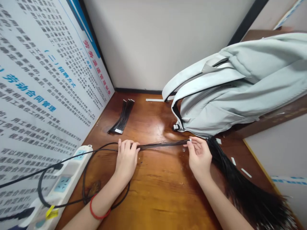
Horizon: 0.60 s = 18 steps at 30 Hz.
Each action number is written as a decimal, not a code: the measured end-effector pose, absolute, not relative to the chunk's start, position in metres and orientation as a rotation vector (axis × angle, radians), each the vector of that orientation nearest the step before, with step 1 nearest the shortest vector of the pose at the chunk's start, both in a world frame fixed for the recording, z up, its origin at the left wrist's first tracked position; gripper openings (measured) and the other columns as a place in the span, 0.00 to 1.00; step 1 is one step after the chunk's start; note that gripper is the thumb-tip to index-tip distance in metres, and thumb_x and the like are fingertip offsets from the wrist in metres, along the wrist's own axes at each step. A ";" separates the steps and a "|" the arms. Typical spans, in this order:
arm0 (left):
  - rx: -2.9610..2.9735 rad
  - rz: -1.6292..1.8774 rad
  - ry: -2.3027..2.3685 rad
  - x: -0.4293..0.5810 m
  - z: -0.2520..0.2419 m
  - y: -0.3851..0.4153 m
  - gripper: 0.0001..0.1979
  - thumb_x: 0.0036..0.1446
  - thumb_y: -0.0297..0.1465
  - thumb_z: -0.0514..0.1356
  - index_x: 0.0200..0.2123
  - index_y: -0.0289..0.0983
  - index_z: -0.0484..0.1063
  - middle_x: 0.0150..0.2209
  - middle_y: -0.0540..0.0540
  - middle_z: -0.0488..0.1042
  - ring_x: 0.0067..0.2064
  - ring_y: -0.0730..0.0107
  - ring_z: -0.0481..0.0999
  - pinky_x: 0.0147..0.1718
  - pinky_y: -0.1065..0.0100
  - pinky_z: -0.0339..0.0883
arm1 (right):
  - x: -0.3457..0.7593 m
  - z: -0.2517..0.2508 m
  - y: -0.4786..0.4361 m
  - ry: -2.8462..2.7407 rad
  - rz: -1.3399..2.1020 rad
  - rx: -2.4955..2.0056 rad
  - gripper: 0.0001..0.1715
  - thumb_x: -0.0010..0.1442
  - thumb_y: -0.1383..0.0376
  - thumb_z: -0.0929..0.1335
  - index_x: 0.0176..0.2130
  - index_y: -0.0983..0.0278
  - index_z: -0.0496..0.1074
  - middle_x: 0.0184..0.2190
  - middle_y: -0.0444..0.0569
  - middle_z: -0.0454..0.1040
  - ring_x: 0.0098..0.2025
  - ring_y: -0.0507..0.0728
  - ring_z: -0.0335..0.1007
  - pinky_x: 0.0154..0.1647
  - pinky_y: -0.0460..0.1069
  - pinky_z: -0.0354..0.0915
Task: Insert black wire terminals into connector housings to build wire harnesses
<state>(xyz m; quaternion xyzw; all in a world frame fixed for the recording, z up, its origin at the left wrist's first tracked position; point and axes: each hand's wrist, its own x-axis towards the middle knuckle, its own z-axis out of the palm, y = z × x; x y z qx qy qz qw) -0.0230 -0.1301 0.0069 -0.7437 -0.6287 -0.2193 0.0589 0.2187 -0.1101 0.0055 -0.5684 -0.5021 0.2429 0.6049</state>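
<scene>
i'm pinching dark strands in my left grip | clamping their white tip in my right grip | seemingly keeping them aligned

centre wires: black, white right end | far-left bundle: black, white tips | near-right pile: black | far-right bag: pale grey-green | table: red-brown, orange near | left sign: white, grey print, blue and red headings | near-left power strip: white, light-blue socket panels | tag: yellow | left wristband: red
</scene>
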 end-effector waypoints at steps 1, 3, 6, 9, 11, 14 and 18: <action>-2.268 -0.697 -1.901 -0.024 0.009 -0.130 0.09 0.59 0.30 0.51 0.37 0.36 0.70 0.35 0.43 0.70 0.41 0.61 0.69 0.56 0.48 0.54 | 0.218 0.006 -0.110 -1.139 0.537 -1.297 0.11 0.56 0.60 0.67 0.37 0.63 0.67 0.31 0.47 0.71 0.30 0.53 0.72 0.33 0.51 0.71; -2.305 -0.784 -1.915 -0.025 0.014 -0.130 0.08 0.59 0.30 0.51 0.34 0.36 0.69 0.35 0.44 0.71 0.40 0.63 0.69 0.53 0.53 0.59 | 0.218 0.008 -0.109 -1.114 0.481 -1.268 0.11 0.55 0.60 0.67 0.37 0.64 0.67 0.31 0.47 0.70 0.30 0.53 0.71 0.34 0.51 0.71; -2.389 -0.945 -2.008 -0.029 0.024 -0.131 0.08 0.59 0.32 0.52 0.33 0.37 0.69 0.33 0.45 0.73 0.37 0.65 0.71 0.42 0.63 0.66 | 0.218 0.010 -0.109 -1.093 0.402 -1.240 0.11 0.56 0.59 0.67 0.37 0.63 0.66 0.32 0.47 0.70 0.31 0.53 0.70 0.34 0.50 0.70; -2.535 -1.190 -2.168 -0.033 0.034 -0.134 0.08 0.57 0.34 0.54 0.32 0.38 0.71 0.32 0.47 0.75 0.33 0.69 0.73 0.36 0.68 0.67 | 0.219 0.012 -0.109 -1.069 0.352 -1.248 0.11 0.56 0.59 0.66 0.37 0.63 0.65 0.33 0.48 0.69 0.32 0.53 0.70 0.35 0.50 0.70; -2.611 -1.388 -2.336 -0.035 0.042 -0.136 0.08 0.54 0.35 0.57 0.32 0.38 0.73 0.31 0.47 0.77 0.33 0.69 0.74 0.34 0.69 0.67 | 0.220 0.012 -0.109 -1.051 0.337 -1.263 0.11 0.57 0.59 0.66 0.38 0.63 0.65 0.33 0.48 0.69 0.32 0.53 0.70 0.35 0.50 0.69; -2.630 -1.694 -2.608 -0.040 0.054 -0.136 0.12 0.49 0.38 0.60 0.32 0.35 0.74 0.29 0.46 0.77 0.29 0.68 0.74 0.27 0.70 0.68 | 0.220 0.011 -0.108 -1.061 0.370 -1.274 0.12 0.57 0.59 0.65 0.39 0.64 0.65 0.34 0.49 0.70 0.34 0.54 0.70 0.37 0.52 0.69; -2.371 -2.031 -2.759 -0.051 0.072 -0.130 0.15 0.41 0.39 0.65 0.28 0.33 0.74 0.23 0.48 0.74 0.22 0.72 0.71 0.23 0.70 0.67 | 0.222 0.007 -0.108 -1.168 0.518 -1.273 0.16 0.58 0.59 0.64 0.45 0.64 0.65 0.39 0.53 0.71 0.39 0.56 0.71 0.42 0.54 0.68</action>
